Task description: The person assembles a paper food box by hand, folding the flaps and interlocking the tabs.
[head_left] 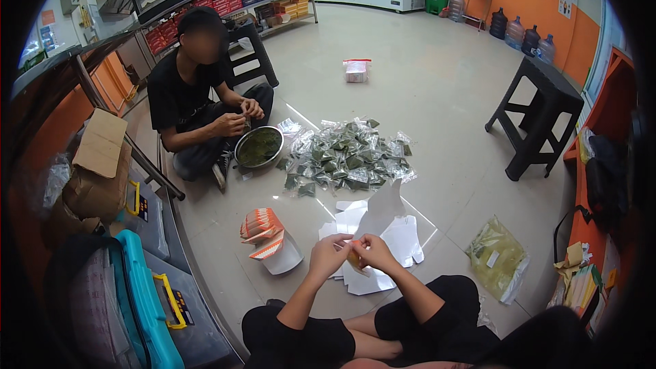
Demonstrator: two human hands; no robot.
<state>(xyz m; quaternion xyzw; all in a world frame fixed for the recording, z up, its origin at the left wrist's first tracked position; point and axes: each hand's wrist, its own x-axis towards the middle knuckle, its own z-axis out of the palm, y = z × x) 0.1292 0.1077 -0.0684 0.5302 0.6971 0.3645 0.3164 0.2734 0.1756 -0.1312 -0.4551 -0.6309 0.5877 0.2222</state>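
My left hand and my right hand meet in front of my crossed legs, fingers pinched together. Between them is an orange-and-white carton blank, mostly covered by the fingers. Just beyond, a white panel stands up, and I cannot tell whether it belongs to the same piece. Flat white carton blanks lie spread on the floor beneath and past my hands. To the left of my left hand sits a nested stack of folded orange-and-white cartons.
Beyond the blanks lies a heap of small clear bags with green leafy contents. A co-worker sits at left, hands together above a steel bowl of green leaves. A yellowish plastic bag and black stool are at right; toolboxes at left.
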